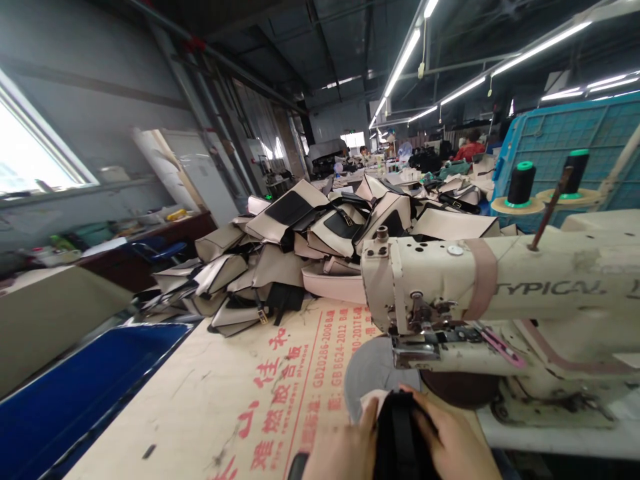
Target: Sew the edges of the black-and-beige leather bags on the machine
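Note:
My left hand (345,440) and my right hand (453,433) grip a dark bag piece (404,433) from its two sides, low in the view. It is mostly black, with a strap-like band down its middle and a pale bit at the left thumb; its lower end is cut off by the frame. Just beyond the fingers is the sewing machine (430,273), its needle area (417,320) above a narrow arm. A round grey disc (367,373) lies on the plywood table (240,387) beneath that arm's end, close to my hands.
A heap of beige and black bags (280,260) covers the table's far part. Left of the table is a blue bin (100,387). Thread cones (521,183) and a blue crate (570,140) stand behind the machine. Pink-handled snips (503,347) rest on it. A person in red (470,148) is far back.

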`<action>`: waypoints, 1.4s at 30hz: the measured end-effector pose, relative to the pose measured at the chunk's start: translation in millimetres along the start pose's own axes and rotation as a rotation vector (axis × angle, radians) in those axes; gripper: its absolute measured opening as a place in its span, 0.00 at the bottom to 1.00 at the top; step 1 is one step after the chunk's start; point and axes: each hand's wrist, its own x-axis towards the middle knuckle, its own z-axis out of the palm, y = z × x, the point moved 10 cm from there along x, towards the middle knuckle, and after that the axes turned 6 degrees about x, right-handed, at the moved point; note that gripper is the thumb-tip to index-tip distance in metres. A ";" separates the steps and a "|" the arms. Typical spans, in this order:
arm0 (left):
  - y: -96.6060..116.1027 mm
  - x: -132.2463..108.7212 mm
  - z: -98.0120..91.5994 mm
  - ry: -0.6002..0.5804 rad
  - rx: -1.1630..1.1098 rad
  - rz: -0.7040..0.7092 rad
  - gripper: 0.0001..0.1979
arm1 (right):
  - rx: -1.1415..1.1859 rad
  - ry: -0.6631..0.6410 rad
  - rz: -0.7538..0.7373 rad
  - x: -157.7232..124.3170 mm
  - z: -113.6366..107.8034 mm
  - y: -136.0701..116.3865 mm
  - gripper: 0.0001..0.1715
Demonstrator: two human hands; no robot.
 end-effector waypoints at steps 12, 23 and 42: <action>20.4 7.8 -53.9 0.284 -0.166 0.389 0.16 | 0.114 -0.090 -0.149 11.1 0.7 -20.0 0.21; 15.8 23.8 -48.9 0.402 -0.381 0.363 0.09 | 0.053 -0.043 -0.243 14.9 -1.4 -29.0 0.12; 38.1 8.5 -37.7 0.464 0.017 0.566 0.11 | 0.075 -0.097 -0.259 24.7 4.2 -27.7 0.17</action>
